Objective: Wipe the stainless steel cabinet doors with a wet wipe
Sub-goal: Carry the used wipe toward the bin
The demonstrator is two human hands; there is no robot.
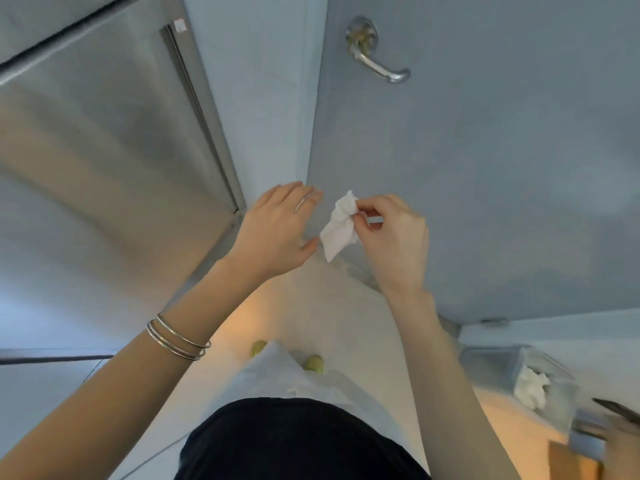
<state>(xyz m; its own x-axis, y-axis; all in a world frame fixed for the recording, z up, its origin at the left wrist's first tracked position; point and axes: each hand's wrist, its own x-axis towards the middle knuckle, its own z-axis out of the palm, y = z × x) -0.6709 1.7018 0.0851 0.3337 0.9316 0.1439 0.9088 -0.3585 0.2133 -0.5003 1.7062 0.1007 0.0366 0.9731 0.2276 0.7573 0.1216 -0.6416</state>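
Clear air fronts the cabinet door (104,140); a lever handle (381,64) juts from the room door (485,168) beside it.

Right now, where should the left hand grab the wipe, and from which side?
Best bet: pinch the loose lower corner of the wipe, coming from the person's left. The right hand pinches the bunched upper part, so the sheet hangs free below, and the open left hand sits beside that flap.
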